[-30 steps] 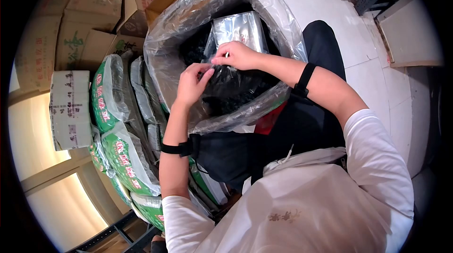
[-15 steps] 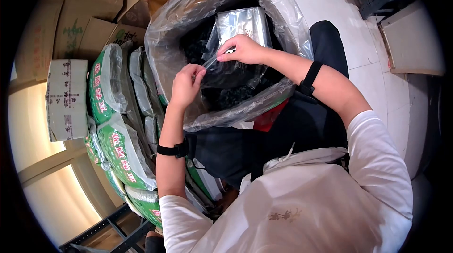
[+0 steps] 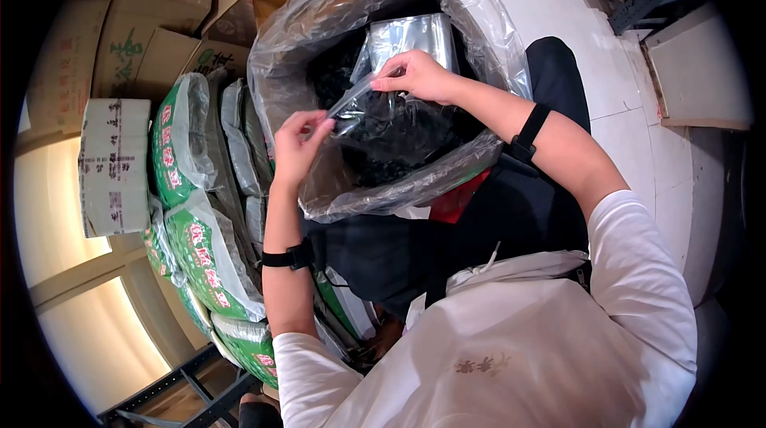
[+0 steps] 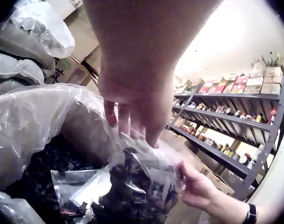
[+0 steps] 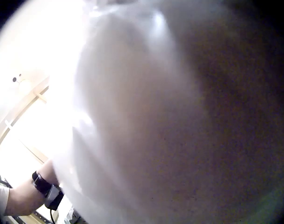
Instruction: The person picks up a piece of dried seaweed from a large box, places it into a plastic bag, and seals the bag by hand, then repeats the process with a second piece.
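A clear plastic bag with dark dried pieces in it hangs between the two hands. The left hand pinches one side of its top edge, and the right hand pinches the other side, the edge stretched between them. Beneath is a big box lined with clear plastic, holding dark, shredded-looking pieces. Flat clear bags lie on those pieces, just beyond the right hand. In the right wrist view, blurred translucent plastic covers most of the picture and hides the right hand's fingers.
Green-and-white sacks are stacked left of the lined box, with cardboard boxes behind. A white printed block stands at the far left. In the left wrist view, shelves hold jars and boxes. The person's dark-clothed knee is at the right.
The hands have moved apart, the left one down and to the left, the right one slightly up and right. The bag's top edge is now stretched between them.
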### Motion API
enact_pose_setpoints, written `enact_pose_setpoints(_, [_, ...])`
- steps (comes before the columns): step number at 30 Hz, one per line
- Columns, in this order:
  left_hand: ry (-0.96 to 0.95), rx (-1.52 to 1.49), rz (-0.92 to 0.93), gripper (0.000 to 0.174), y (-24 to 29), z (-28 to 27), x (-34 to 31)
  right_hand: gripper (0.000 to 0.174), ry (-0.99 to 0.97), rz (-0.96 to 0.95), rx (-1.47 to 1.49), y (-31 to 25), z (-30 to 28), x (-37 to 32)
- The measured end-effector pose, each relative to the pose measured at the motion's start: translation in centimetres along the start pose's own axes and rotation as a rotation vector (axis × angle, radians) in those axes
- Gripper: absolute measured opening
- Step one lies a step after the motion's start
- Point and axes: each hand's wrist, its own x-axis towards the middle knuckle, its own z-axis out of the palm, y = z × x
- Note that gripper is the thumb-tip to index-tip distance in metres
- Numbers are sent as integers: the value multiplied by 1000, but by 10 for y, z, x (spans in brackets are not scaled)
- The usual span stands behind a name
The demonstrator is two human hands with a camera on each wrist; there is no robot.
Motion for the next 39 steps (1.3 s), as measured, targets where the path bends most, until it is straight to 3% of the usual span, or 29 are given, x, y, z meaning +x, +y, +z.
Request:
enact_pose_setpoints(2, [21, -284, -222, 18, -12, -6, -4, 24, 16, 8, 16, -4, -2, -1])
enact_pose_setpoints(9, [33, -299, -306, 22, -12, -12, -5, 24, -3, -1, 259, 3, -3, 3])
enact_pose_setpoints(11, [80, -641, -276, 52, -14, -8, -7, 23, 17, 42, 316, -2, -6, 2])
enact_pose_setpoints(13, [2, -801, -318, 86, -24, 2, -17, 22, 37, 81, 372, -4, -9, -1])
enact_pose_setpoints(14, [-93, -790, -388, 102, -25, 8, -21, 22, 49, 79, 464, -3, -9, -2])
enact_pose_setpoints(15, [-158, -715, -439, 104, -24, 15, -28, 23, 56, 73, 558, -4, -10, 0])
enact_pose_setpoints(16, [-217, -757, -453, 104, -21, 24, -34, 22, 81, 99, 597, -3, -11, 2])
enact_pose_setpoints(19, [-312, -658, -631, 73, -19, 40, -32, 23, 141, 148, 576, 1, -15, 4])
enact_pose_setpoints(20, [-311, -662, -624, 73, -15, 42, -31, 23, 142, 145, 570, 4, -15, 6])
enact_pose_setpoints(22, [-182, -814, -504, 48, -4, 42, -29, 45, 149, 108, 621, 4, -15, 8])
enact_pose_setpoints(23, [-172, -821, -496, 48, -5, 41, -26, 45, 142, 105, 609, 1, -14, 7])
enact_pose_setpoints(25, [-81, -1063, -694, 37, -9, 33, -20, 76, 84, 200, 352, -2, -2, -2])
enact_pose_setpoints(27, [-9, -1131, -627, 38, -2, 34, -11, 96, -121, 278, 284, 9, 7, -4])
enact_pose_setpoints(29, [-37, -816, -597, 42, 1, 31, -5, 93, -274, 250, 269, -11, 16, -17])
enact_pose_setpoints(33, [55, -948, -728, 61, -8, 38, -16, 77, -182, 300, 244, -5, 10, -10])
enact_pose_setpoints(34, [-17, -1041, -739, 63, -8, 36, -18, 76, -142, 264, 252, -12, 12, -13])
enact_pose_setpoints(37, [-142, -1056, -642, 56, -4, 40, -16, 86, -151, 212, 279, -5, 11, -10])
enact_pose_setpoints(39, [-92, -1061, -683, 50, 4, 38, -15, 88, -157, 216, 296, -2, 12, -10])
